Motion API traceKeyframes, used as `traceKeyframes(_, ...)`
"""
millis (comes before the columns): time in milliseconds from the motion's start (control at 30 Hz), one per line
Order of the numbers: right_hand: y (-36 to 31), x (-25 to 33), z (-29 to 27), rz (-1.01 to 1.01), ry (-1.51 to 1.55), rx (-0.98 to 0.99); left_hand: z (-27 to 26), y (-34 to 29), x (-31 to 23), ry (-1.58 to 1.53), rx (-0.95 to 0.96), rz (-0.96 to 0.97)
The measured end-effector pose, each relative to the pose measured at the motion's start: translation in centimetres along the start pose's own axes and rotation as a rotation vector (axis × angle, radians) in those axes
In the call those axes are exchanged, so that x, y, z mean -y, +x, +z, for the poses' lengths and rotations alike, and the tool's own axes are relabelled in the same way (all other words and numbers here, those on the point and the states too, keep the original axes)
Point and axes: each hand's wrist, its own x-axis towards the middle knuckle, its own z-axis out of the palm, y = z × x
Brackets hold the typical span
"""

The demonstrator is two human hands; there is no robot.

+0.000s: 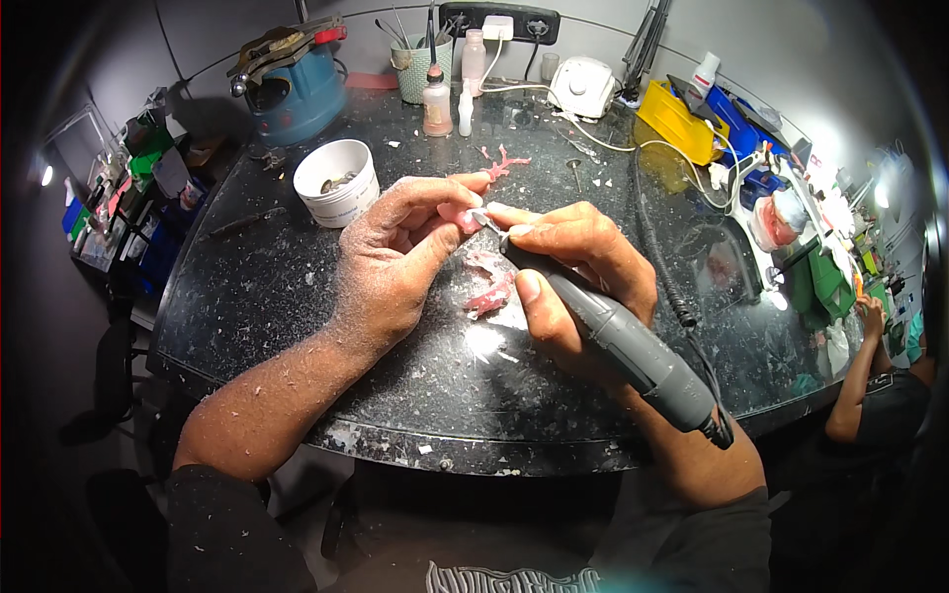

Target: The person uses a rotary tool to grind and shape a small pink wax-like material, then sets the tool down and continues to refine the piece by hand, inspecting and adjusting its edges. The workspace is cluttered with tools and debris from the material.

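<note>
Handpiece (633,341), gripped by the right hand (599,245), slants lengthwise, tip far-left, at a pink piece (462,217) the left hand (395,242) pinches.

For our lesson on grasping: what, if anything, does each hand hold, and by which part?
The right hand holds a grey drill by its front end. The left hand pinches a small pink piece; its exact hold cannot be told.

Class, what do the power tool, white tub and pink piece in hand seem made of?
Power tool: probably hard plastic, matte dark grey, its casing giving little shine.
White tub: likely plastic, smooth, with an even rim.
Pink piece: perhaps acrylic or wax, judging by its smooth colour; the left hand hides much.
</note>
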Motion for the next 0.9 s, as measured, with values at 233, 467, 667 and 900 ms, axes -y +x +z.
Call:
traceKeyframes(233,0.1,-0.3,0.1,-0.035,-0.028,-0.005,-0.1,-0.1,0.0,-0.017,-0.020,-0.032)
traceKeyframes(467,0.1,-0.7,-0.1,-0.062,-0.053,0.002,0.1,-0.3,-0.9,0.079,-0.045,-0.145)
traceKeyframes(667,0.1,-0.6,0.1,-0.093,-0.097,0.031,0.3,-0.2,-1.1,-0.026,-0.058,-0.220)
traceKeyframes(900,0.2,-0.4,-0.1,-0.049,-0.111,0.059,0.2,-0.2,-0.6,-0.058,-0.063,-0.222)
